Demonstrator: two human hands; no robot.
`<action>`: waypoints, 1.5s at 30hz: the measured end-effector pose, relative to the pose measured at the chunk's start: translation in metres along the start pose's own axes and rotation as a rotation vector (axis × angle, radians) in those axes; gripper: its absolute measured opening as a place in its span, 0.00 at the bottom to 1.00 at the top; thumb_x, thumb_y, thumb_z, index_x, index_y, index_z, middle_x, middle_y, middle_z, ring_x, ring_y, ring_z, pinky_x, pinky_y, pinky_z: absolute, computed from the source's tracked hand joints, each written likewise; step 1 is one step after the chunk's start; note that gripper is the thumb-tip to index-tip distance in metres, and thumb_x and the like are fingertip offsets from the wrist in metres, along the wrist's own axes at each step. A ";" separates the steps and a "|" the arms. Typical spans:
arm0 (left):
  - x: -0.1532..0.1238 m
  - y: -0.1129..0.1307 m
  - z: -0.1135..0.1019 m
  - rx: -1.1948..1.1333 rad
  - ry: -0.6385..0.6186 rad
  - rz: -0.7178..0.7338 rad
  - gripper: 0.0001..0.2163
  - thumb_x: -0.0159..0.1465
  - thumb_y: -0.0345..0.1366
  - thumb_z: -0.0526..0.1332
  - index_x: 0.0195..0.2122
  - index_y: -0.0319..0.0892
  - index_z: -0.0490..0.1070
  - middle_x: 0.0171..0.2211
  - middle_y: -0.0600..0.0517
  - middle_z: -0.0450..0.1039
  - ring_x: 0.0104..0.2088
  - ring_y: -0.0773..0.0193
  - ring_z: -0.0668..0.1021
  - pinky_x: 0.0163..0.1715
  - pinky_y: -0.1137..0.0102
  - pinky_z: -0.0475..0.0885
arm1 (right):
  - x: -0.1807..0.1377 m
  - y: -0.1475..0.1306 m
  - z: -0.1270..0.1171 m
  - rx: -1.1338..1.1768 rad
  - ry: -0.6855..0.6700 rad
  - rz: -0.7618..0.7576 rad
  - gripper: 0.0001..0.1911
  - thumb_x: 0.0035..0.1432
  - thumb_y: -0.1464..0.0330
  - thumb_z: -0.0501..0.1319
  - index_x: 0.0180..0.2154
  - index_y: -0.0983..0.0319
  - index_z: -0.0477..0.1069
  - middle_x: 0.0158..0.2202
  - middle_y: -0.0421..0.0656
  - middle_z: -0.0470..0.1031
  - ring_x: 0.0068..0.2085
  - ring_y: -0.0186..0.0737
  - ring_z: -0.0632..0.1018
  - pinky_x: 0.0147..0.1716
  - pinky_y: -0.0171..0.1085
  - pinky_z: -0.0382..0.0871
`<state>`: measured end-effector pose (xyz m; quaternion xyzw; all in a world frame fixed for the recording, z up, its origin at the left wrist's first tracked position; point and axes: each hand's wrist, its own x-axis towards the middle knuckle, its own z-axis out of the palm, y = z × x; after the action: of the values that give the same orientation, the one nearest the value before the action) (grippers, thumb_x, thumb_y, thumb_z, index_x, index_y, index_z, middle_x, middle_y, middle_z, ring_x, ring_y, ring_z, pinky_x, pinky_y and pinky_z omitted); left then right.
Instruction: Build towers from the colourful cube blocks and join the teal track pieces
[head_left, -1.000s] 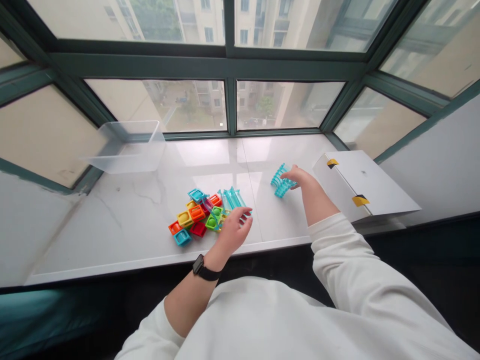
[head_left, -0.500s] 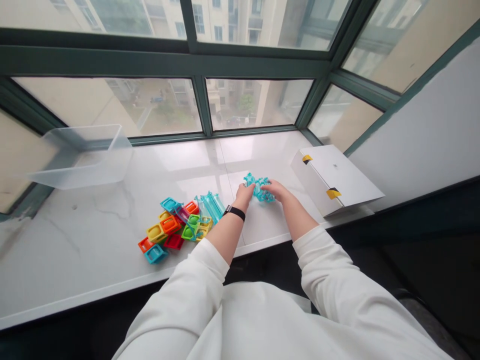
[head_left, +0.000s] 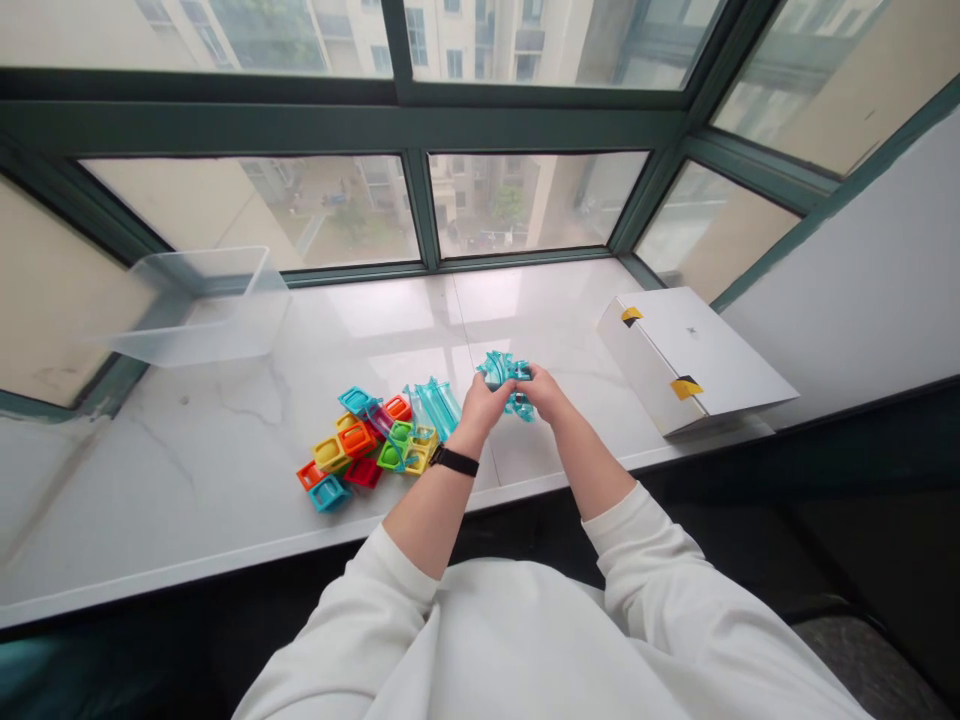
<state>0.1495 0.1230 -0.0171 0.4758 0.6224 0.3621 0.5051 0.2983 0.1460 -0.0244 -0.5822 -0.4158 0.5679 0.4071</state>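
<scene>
A: What's on the windowsill?

B: A plastic tub at the far left, a pile of toy blocks left of centre, and a cardboard box at the right.

A: And the hands?

B: The left hand and right hand hold a ribbed toy piece between them, just right of the pile.

Our left hand and right hand meet just below the middle of the frame, close together, both curled inward in a firm grip. Our left forearm rises from the lower center and our right forearm from the lower right, both angling inward with elbows bent.
</scene>
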 end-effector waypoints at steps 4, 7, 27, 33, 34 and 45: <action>-0.038 0.005 -0.057 0.201 0.119 0.124 0.32 0.66 0.52 0.68 0.67 0.43 0.65 0.55 0.39 0.81 0.53 0.47 0.82 0.52 0.60 0.73 | -0.021 -0.012 0.044 0.073 -0.127 -0.080 0.18 0.46 0.69 0.72 0.42 0.58 0.75 0.37 0.39 0.80 0.35 0.38 0.80 0.31 0.34 0.75; -0.061 0.007 -0.104 0.370 0.235 0.144 0.42 0.66 0.54 0.68 0.74 0.42 0.55 0.59 0.36 0.78 0.58 0.42 0.80 0.54 0.59 0.73 | -0.031 -0.016 0.080 0.094 -0.256 -0.092 0.19 0.47 0.65 0.74 0.42 0.57 0.74 0.36 0.38 0.79 0.36 0.38 0.80 0.31 0.34 0.77; -0.075 -0.010 -0.154 0.854 0.368 0.256 0.27 0.70 0.45 0.64 0.67 0.42 0.68 0.54 0.36 0.80 0.53 0.41 0.81 0.55 0.53 0.72 | -0.023 0.002 0.130 -0.586 -0.076 -0.372 0.38 0.55 0.69 0.66 0.68 0.58 0.69 0.65 0.51 0.72 0.66 0.53 0.73 0.69 0.49 0.66; -0.074 -0.016 -0.162 0.692 0.357 0.332 0.26 0.67 0.44 0.69 0.65 0.44 0.71 0.54 0.41 0.81 0.52 0.48 0.82 0.54 0.58 0.74 | -0.018 0.008 0.133 -0.617 -0.095 -0.351 0.32 0.61 0.68 0.62 0.67 0.59 0.71 0.65 0.51 0.73 0.67 0.51 0.73 0.70 0.49 0.64; -0.072 -0.018 -0.163 0.684 0.349 0.343 0.24 0.67 0.44 0.69 0.63 0.44 0.73 0.55 0.42 0.81 0.52 0.48 0.82 0.54 0.58 0.74 | -0.017 0.010 0.133 -0.618 -0.094 -0.344 0.31 0.62 0.68 0.62 0.66 0.59 0.71 0.65 0.50 0.73 0.67 0.51 0.73 0.70 0.48 0.64; -0.069 -0.018 -0.164 0.639 0.458 0.476 0.16 0.68 0.33 0.63 0.57 0.43 0.75 0.54 0.43 0.80 0.53 0.49 0.81 0.57 0.56 0.75 | -0.017 0.029 0.128 -0.528 -0.083 -0.348 0.36 0.62 0.65 0.65 0.71 0.58 0.66 0.67 0.52 0.71 0.67 0.52 0.73 0.71 0.49 0.63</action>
<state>-0.0118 0.0570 0.0226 0.6453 0.6718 0.3535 0.0853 0.1710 0.1212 -0.0492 -0.5643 -0.6584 0.3854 0.3156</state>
